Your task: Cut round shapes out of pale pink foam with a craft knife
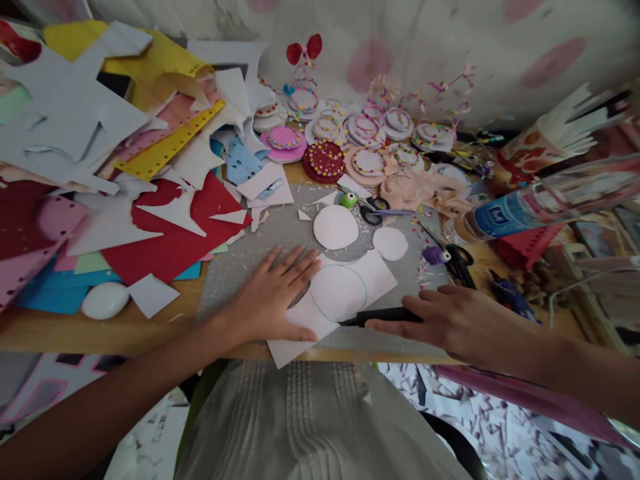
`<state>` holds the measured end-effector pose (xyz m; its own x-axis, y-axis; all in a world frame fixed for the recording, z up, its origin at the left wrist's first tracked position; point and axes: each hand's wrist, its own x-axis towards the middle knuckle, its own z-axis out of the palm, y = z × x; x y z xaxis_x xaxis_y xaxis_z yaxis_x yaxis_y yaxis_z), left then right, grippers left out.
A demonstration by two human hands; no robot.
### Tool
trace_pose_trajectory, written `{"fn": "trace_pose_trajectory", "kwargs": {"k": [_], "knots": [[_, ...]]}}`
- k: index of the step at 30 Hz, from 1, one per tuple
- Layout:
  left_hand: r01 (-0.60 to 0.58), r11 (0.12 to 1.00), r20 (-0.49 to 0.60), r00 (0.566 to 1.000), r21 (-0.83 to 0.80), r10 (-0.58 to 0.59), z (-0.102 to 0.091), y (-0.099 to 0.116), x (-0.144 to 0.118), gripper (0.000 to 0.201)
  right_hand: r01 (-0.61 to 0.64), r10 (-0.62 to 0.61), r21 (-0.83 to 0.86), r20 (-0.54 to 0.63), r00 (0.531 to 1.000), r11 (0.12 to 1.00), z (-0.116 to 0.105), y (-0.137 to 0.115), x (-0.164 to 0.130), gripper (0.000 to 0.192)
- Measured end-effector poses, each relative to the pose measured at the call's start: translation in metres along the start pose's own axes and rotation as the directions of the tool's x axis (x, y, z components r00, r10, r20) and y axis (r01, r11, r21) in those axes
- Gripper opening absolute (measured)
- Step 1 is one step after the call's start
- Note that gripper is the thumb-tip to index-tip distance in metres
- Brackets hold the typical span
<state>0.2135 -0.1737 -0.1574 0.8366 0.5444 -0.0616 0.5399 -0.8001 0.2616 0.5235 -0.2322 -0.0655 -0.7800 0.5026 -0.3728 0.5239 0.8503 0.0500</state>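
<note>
My left hand [273, 297] lies flat, fingers spread, on a white foam sheet [345, 293] with a circle drawn on it, pressing it onto a grey cutting mat [240, 267]. My right hand [445, 320] grips a black craft knife [380, 317], its tip at the lower right edge of the drawn circle. Two cut white discs, a large one [335, 227] and a small one [390, 243], rest on the mat just beyond the sheet.
Red, white, yellow and blue foam scraps [170, 227] pile up at left. Decorated round pieces [325, 160] crowd the back. Scissors [373, 212], a plastic bottle [505, 215], a white oval object [105, 300] and a paper-hand cup [545, 140] stand around. The table edge [125, 340] runs near me.
</note>
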Motion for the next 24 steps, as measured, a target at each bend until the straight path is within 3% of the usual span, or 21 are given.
{"fn": "trace_pose_trajectory", "kwargs": {"k": [6,9,16,24], "knots": [[0.002,1.000,0.008,1.000,0.004,-0.002,0.000,0.000,0.000,0.114,0.073,-0.074,-0.034,-0.036,0.997,0.997,0.007,0.020,0.005,0.075],[0.000,1.000,0.006,1.000,0.007,0.000,-0.001,-0.001,0.000,0.113,0.103,-0.106,-0.054,-0.053,0.993,0.993,0.012,0.027,0.006,0.085],[-0.003,1.000,0.000,1.000,0.005,0.003,0.001,-0.001,0.000,0.113,0.136,-0.136,-0.006,0.035,0.990,0.991,0.013,0.036,0.006,0.100],[-0.007,1.000,0.002,1.000,-0.001,0.007,0.000,-0.001,0.001,0.113,0.163,-0.161,-0.016,0.067,0.985,0.987,0.018,0.045,0.000,0.087]]}}
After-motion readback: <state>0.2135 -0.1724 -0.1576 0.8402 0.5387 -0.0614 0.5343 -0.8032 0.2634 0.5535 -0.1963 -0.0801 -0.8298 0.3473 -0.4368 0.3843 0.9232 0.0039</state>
